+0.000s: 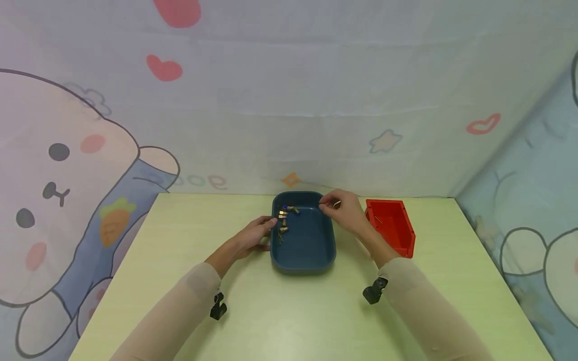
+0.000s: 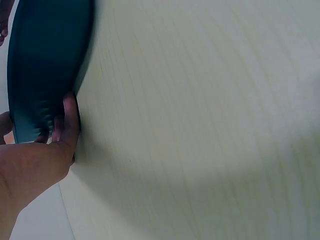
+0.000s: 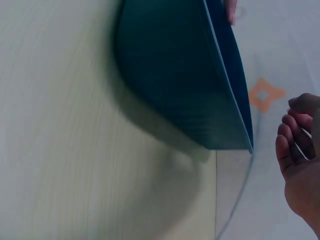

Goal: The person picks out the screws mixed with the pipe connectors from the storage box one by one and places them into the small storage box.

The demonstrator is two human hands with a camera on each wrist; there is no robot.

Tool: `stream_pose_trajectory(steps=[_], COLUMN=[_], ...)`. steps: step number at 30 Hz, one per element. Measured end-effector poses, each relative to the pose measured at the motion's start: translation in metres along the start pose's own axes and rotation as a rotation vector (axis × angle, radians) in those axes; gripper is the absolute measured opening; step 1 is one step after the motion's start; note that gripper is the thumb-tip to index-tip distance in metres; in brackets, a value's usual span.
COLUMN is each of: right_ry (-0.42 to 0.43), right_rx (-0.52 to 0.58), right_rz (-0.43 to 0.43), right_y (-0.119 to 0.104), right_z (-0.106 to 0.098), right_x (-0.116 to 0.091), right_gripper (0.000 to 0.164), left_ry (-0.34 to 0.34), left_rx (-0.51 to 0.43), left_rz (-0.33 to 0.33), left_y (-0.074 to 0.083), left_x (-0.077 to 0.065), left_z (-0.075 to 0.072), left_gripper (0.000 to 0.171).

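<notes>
My left hand point(image 1: 255, 234) grips the left side of a dark blue tray point(image 1: 303, 255), thumb at the rim and fingers along the outer wall. In the left wrist view those fingers point(image 2: 70, 117) lie against the tray's side. Several small brass fittings point(image 1: 283, 215), some with blue parts, lie along the tray's left side, with thin brass pins point(image 1: 280, 237) below them. Over the tray's upper right rim is my right hand point(image 1: 345, 210), fingers curled and thumb close to the index fingertip. In the right wrist view that hand point(image 3: 302, 150) is beside the tray; I cannot tell whether its fingertips pinch anything.
A red open bin point(image 1: 408, 230) stands right of the tray, near my right forearm, with a small thin piece point(image 1: 378, 219) inside. The pale wood table point(image 1: 298, 316) ends at a printed cloth backdrop point(image 1: 289, 125) behind the tray.
</notes>
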State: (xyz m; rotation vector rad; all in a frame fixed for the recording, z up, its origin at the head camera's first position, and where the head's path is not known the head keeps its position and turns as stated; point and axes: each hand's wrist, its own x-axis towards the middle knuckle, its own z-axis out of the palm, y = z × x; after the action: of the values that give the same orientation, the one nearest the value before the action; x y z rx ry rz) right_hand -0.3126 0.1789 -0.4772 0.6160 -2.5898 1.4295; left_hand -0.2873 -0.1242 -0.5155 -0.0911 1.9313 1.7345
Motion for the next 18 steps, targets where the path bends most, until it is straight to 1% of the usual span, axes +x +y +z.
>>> stream_pose_trajectory(steps=[6, 11, 18], right_ry=[-0.018, -0.010, 0.004], right_rx=[0.036, 0.059, 0.106], right_rz=[0.022, 0.057, 0.062], right_y=[-0.009, -0.013, -0.018], right_z=[0.017, 0.031, 0.047], right_x=[0.001, 0.003, 0.005], right_gripper=[0.012, 0.012, 0.014], left_ry=[-0.004, -0.003, -0.014], left_rx=[0.003, 0.001, 0.007], left_rz=[0.009, 0.011, 0.016], left_y=[-0.002, 0.000, -0.001], left_x=[0.000, -0.001, 0.000], left_z=[0.001, 0.001, 0.000], left_gripper=[0.061, 0.061, 0.062])
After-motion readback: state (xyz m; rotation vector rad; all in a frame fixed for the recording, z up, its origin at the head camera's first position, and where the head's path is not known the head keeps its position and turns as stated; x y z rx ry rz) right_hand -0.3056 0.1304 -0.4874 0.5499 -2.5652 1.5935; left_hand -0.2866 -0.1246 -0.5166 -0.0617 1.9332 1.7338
